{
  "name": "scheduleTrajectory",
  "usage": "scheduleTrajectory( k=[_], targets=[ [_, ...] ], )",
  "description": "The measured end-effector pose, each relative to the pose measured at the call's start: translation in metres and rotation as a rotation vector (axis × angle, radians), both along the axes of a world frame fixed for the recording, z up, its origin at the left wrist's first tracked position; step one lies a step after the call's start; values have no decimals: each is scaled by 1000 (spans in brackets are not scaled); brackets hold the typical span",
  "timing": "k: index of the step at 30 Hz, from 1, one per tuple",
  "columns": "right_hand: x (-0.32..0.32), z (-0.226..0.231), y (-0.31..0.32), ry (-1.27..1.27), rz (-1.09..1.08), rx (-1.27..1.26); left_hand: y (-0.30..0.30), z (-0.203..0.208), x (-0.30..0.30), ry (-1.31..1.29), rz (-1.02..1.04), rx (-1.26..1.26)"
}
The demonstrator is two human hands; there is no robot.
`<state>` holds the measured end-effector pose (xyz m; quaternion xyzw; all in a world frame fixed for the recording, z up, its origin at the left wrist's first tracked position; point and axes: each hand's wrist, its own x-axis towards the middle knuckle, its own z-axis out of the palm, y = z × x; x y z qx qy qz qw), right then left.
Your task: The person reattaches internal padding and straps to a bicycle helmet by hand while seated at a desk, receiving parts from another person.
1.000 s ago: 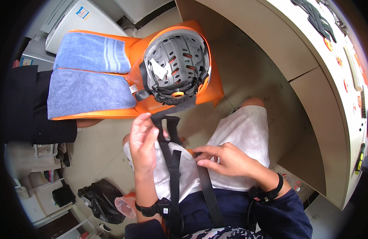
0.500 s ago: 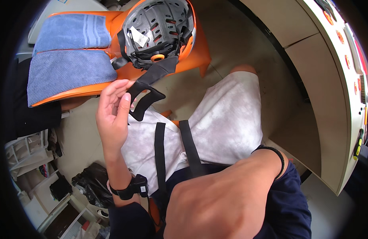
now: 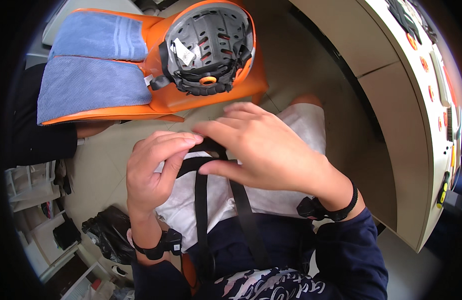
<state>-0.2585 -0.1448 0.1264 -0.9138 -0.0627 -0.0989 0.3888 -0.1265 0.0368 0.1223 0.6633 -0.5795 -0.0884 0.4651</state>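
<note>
Above my lap, my left hand (image 3: 153,167) is closed, its thumb and fingertips pinching a looped black fabric strap (image 3: 191,165). My right hand (image 3: 261,147) has come across from the right with fingers apart. Its index fingertip meets the left fingertips, and its thumb overlaps the strap's lower band. Part of the strap is hidden behind the right hand. Beyond both hands, an orange helmet (image 3: 208,45) lies upturned on an orange chair (image 3: 166,102), showing its grey padding and black inner straps.
Blue towels (image 3: 96,85) cover the chair's left part. Two black straps (image 3: 201,215) run down over my pale trousers. A light desk (image 3: 411,150) curves along the right, with small orange items on top. A black plastic bag (image 3: 108,235) sits on the floor at left, near shelving.
My right hand has moved up and forward to the strap. My left hand has drawn the strap nearer and lower, away from the helmet. The chair and helmet appear slightly shifted right.
</note>
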Motion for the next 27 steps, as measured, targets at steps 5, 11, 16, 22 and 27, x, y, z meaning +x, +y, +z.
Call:
scheduleTrajectory(
  k=[5, 11, 16, 22, 27],
  targets=[
    [-4, -9, -13, 52, -33, 66, 3, 7, 4, 31, 101, 154],
    [-11, -15, -31, 113, -156, 88, 30, -10, 18, -18, 205, 587],
    [-10, -16, -60, 203, -236, 139, 35, -5, 28, 330, 157, 603],
    [-13, -9, -76, 253, -312, 148, 37, 7, 38, 103, 258, 646],
    [-22, -13, -85, 292, -383, 160, 44, 7, 43, 183, 370, 492]
  ],
)
